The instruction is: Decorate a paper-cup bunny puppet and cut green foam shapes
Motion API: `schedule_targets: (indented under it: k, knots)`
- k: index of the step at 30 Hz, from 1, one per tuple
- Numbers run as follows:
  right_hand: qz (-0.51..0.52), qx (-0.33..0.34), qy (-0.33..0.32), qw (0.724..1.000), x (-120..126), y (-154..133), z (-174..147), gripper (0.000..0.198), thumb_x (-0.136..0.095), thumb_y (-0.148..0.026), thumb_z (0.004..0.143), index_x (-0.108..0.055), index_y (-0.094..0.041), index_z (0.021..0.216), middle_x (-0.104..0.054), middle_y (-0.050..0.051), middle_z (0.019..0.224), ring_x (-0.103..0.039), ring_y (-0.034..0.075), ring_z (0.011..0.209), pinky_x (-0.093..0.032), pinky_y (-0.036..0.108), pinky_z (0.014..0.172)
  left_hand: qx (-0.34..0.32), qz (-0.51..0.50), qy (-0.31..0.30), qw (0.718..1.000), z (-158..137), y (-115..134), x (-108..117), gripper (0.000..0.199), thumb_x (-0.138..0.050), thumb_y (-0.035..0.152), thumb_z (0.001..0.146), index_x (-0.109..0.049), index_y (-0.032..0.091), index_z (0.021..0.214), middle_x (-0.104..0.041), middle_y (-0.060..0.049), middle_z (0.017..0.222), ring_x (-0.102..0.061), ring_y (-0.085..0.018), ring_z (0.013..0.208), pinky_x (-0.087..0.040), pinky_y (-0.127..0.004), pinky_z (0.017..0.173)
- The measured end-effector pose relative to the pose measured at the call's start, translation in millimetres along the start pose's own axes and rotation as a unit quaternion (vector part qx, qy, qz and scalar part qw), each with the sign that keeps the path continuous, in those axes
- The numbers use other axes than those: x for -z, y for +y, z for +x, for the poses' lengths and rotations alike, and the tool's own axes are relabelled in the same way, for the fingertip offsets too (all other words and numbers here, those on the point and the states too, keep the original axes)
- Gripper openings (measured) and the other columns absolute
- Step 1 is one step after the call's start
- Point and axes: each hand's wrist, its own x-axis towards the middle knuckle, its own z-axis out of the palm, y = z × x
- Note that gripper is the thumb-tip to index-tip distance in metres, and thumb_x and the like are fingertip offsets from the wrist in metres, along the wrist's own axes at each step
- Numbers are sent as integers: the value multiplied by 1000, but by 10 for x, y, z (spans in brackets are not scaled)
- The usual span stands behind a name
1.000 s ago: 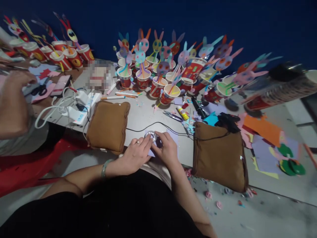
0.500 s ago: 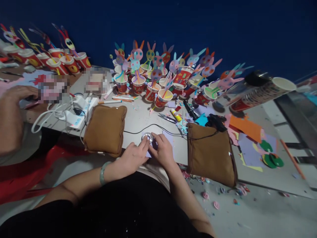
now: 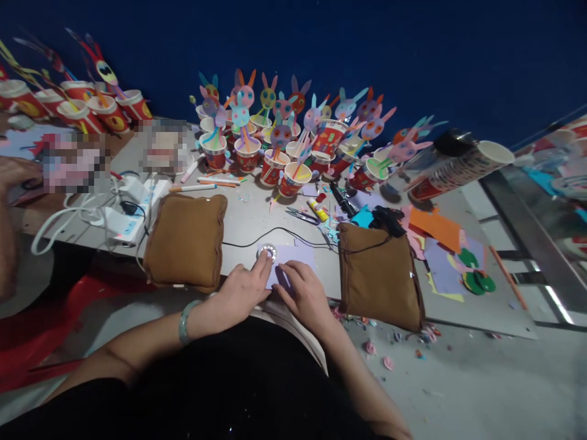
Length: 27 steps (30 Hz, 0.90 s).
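My left hand [image 3: 236, 296], with a jade-coloured bangle [image 3: 185, 322] at its wrist, reaches its outstretched fingers onto a round silver ring-shaped object [image 3: 268, 253]. The ring lies flat on a sheet of purple paper [image 3: 300, 254] at the table's near edge. The fingertips press on the ring's near side and hide part of it; its exact kind is unclear. My right hand [image 3: 300, 290] rests open on the paper, thumb and fingers apart, a little right of the ring and not touching it.
Brown cushions flank the hands, one left [image 3: 186, 241] and one right [image 3: 378, 275]. A black cable [image 3: 279, 229] crosses behind the paper. Beyond are scissors [image 3: 302, 215], a glue tube [image 3: 318, 210] and paper cups with rabbit figures [image 3: 295, 179]. A power strip [image 3: 131, 220] and another person's arm [image 3: 7, 226] are left.
My right hand has drawn back from the ring, down and to the right, uncovering more purple paper. My left fingers stay on the ring. The whole view has shifted slightly.
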Motion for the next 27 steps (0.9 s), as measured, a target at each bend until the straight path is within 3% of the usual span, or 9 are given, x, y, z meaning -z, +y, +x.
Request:
schedule_targets:
  k: [5, 10, 12, 15, 18, 22, 27]
  knots:
    - [22, 18, -51, 998, 236, 34, -4, 29, -56, -30, 95, -61, -19, 121, -68, 12, 109, -65, 23, 99, -57, 38, 85, 5, -4, -4, 1000, 5, -5, -41, 67, -55, 39, 95, -35, 8, 151, -31, -24, 158, -66, -27, 110, -54, -34, 75]
    - [-80, -74, 11, 994, 705, 461, 114, 25, -53, -36, 94, -68, -21, 108, -73, 9, 96, -68, 23, 87, -55, 37, 79, 4, -13, -13, 1000, 8, -16, -76, 67, -55, 38, 95, -35, 9, 152, -30, -24, 159, -69, -24, 97, -53, -34, 71]
    - [-157, -169, 48, 972, 944, 724, 211, 27, -53, -37, 93, -69, -20, 106, -73, 11, 100, -68, 24, 89, -53, 38, 80, 3, -15, -13, 1000, 7, -17, -83, 66, -54, 38, 96, -35, 8, 152, -28, -24, 159, -68, -25, 100, -52, -34, 71]
    - [-296, -325, 65, 896, 1272, 1120, 362, 30, -54, -38, 90, -69, -17, 106, -71, 15, 103, -64, 29, 97, -48, 39, 80, 2, -18, -12, 1000, 8, -14, -91, 66, -54, 37, 95, -35, 7, 151, -29, -25, 159, -66, -27, 107, -52, -34, 72]
    - [-324, -436, 3, 840, 1463, 1423, 472, 39, -54, -45, 91, -65, -14, 111, -69, 20, 107, -62, 31, 97, -43, 38, 75, -2, -25, -3, 1000, 10, -12, -96, 66, -56, 35, 95, -37, 6, 150, -31, -25, 158, -63, -29, 116, -52, -34, 72]
    - [-301, -467, -65, 829, 1497, 1628, 549, 46, -53, -50, 91, -61, -12, 116, -69, 21, 103, -62, 30, 90, -38, 36, 68, -3, -31, 6, 1000, 13, -15, -99, 64, -57, 33, 94, -40, 7, 149, -32, -25, 157, -61, -30, 117, -53, -34, 71]
    - [-304, -468, -51, 828, 1462, 1662, 602, 43, -56, -43, 89, -59, -13, 120, -68, 22, 108, -62, 31, 93, -36, 37, 68, -4, -30, 11, 999, 8, -16, -125, 58, -56, 29, 94, -45, 7, 147, -33, -25, 157, -65, -28, 110, -52, -33, 69]
